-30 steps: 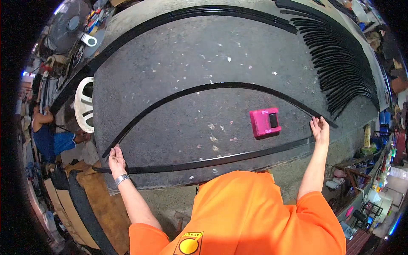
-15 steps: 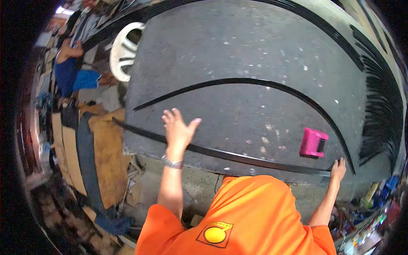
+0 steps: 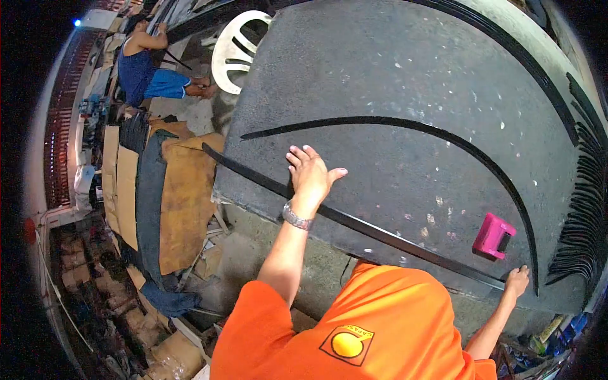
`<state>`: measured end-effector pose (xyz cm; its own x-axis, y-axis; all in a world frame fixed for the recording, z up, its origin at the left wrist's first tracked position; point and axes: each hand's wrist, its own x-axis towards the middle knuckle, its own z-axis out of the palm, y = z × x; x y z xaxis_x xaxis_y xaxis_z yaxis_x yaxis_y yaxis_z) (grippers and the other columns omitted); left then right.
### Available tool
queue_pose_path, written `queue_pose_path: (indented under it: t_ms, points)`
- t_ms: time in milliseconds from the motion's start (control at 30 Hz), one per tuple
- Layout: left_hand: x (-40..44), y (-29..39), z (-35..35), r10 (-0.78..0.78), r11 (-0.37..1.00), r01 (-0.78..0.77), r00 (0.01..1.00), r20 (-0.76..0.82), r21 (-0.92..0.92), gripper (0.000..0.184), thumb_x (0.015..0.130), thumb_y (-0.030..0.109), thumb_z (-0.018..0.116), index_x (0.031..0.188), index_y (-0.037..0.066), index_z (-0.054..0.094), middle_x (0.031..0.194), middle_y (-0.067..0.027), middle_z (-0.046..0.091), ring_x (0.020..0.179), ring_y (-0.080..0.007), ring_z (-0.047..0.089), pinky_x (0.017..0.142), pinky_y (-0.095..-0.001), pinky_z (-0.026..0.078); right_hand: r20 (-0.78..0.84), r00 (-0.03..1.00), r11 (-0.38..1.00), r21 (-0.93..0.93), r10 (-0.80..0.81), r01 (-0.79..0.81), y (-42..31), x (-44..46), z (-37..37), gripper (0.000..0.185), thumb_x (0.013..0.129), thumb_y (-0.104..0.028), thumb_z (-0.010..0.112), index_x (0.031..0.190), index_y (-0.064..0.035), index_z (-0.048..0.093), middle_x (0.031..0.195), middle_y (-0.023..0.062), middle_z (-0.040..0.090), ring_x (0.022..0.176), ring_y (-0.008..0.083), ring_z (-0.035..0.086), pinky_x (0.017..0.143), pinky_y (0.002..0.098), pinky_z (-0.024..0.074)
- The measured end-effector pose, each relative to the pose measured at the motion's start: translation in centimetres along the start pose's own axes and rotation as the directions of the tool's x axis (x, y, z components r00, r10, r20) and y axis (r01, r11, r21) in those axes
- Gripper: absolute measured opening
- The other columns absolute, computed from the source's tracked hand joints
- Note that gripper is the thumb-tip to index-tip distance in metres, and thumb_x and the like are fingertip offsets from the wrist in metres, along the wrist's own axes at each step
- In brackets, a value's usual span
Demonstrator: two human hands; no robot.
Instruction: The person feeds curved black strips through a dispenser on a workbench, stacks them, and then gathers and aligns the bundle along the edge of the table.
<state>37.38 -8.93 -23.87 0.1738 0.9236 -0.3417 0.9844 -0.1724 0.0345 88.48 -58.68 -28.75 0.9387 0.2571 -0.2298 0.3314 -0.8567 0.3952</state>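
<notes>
A long black strip [image 3: 392,240] lies along the near edge of the dark table, its left end jutting past the table's corner. My left hand [image 3: 310,177] is over it, palm down with fingers and thumb spread, and a watch on the wrist. At the strip's right end, my right hand [image 3: 517,282] has its fingers curled round the tip. A second, curved black strip [image 3: 443,134] arches across the table beyond my hands, one end close to my right hand. Just above that hand sits a pink block-shaped object [image 3: 494,235] with a dark side.
Many thin black strips [image 3: 579,215] are bunched at the table's right side, and long curved ones [image 3: 506,44] follow its far edge. A white plastic chair [image 3: 221,60] stands at the far left corner. Cardboard [image 3: 190,209] is stacked left; another person [image 3: 139,69] works beyond.
My view has turned, so the table and strips appear tilted, with the left side lower down the picture no longer level. My right hand's fingers look more curled; the left stays spread.
</notes>
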Motion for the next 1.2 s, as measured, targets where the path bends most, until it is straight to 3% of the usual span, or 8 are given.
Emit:
queue_pose_path:
  t_ms: [233,267,333,467,667,900,1033,1200]
  points:
    - [0.2,-1.0,0.4,0.066,0.998,-0.067,0.996,0.064,0.009,0.117,0.084,0.066,0.069,0.148,-0.021,0.022,0.154,-0.0466,0.016,0.146,-0.0600,0.013,0.119,-0.0633,0.021,-0.088,0.996,0.954,0.299,0.029,-0.001,-2.7,-3.2,-4.2,0.044,0.091,-0.022,0.053,0.128,-0.0004,0.064,0.136,0.0201,0.061,0.128,0.0361,0.056,0.109,0.0439,0.0439]
    - [0.1,-1.0,0.4,0.041,0.999,-0.042,0.996,0.081,0.015,0.117,0.086,0.067,0.066,0.147,-0.022,0.021,0.154,-0.0468,0.015,0.147,-0.0586,0.013,0.121,-0.0598,0.019,0.044,0.999,0.975,0.220,0.012,-0.021,-3.0,-2.9,-5.2,0.045,0.090,-0.021,0.055,0.130,-0.0027,0.063,0.137,0.0182,0.061,0.128,0.0347,0.056,0.109,0.0428,0.0443]
    - [2.2,-3.5,2.1,0.126,0.984,-0.137,0.987,0.097,0.117,0.118,0.086,0.071,0.062,0.150,-0.019,0.020,0.151,-0.0509,0.015,0.144,-0.0631,0.017,0.120,-0.0591,0.020,-0.123,0.992,0.982,0.190,0.042,-0.018,-2.6,-3.5,-3.5,0.042,0.089,-0.023,0.058,0.127,-0.0072,0.064,0.139,0.0172,0.059,0.121,0.0362,0.060,0.103,0.0450,0.0489]
    - [2.3,-3.1,1.3,0.064,0.993,-0.073,0.993,0.101,0.092,0.112,0.089,0.068,0.060,0.150,-0.018,0.021,0.149,-0.0520,0.018,0.140,-0.0664,0.021,0.119,-0.0571,0.024,-0.441,0.885,0.888,0.335,-0.147,0.315,-1.7,-5.2,-4.6,0.029,0.088,-0.015,0.061,0.115,-0.0153,0.071,0.119,0.0046,0.070,0.108,0.0262,0.065,0.096,0.0491,0.0447]
    - [2.4,-3.6,1.0,0.111,0.989,-0.117,0.991,0.079,0.086,0.110,0.090,0.067,0.060,0.150,-0.017,0.024,0.148,-0.0523,0.020,0.141,-0.0640,0.024,0.119,-0.0542,0.026,-0.587,0.690,0.648,0.335,-0.424,0.684,-7.4,-9.7,-11.2,0.058,0.074,0.005,0.059,0.126,-0.0193,0.067,0.126,0.0059,0.061,0.117,0.0254,0.058,0.098,0.0462,0.0394]
    - [2.0,-2.6,0.6,0.104,0.992,-0.109,0.992,0.076,0.063,0.110,0.086,0.069,0.064,0.146,-0.018,0.030,0.146,-0.0525,0.025,0.138,-0.0635,0.031,0.115,-0.0575,0.032,-0.617,0.650,0.680,0.241,-0.443,0.692,-8.1,-9.2,-11.6,0.060,0.070,0.004,0.063,0.125,-0.0215,0.068,0.125,0.0051,0.060,0.112,0.0248,0.059,0.093,0.0462,0.0405]
    - [1.6,-3.1,2.7,0.277,0.928,-0.230,0.952,-0.132,0.294,0.107,0.087,0.073,0.057,0.135,-0.021,0.041,0.132,-0.0501,0.045,0.126,-0.0605,0.048,0.106,-0.0570,0.042,-0.621,0.608,0.680,0.159,-0.495,0.716,-8.4,-9.3,-11.3,0.063,0.071,0.006,0.060,0.125,-0.0239,0.068,0.125,0.0061,0.063,0.119,0.0259,0.059,0.096,0.0470,0.0420]
    - [-0.4,-1.1,0.4,0.090,0.986,-0.076,0.992,-0.090,0.146,0.118,0.081,0.077,0.061,0.146,-0.017,0.033,0.148,-0.0465,0.032,0.138,-0.0575,0.038,0.104,-0.0565,0.047,-0.656,0.641,0.699,0.237,-0.397,0.675,-12.3,-11.9,-13.0,0.066,0.075,0.008,0.058,0.135,-0.0177,0.064,0.125,0.0075,0.065,0.117,0.0276,0.060,0.094,0.0435,0.0415]
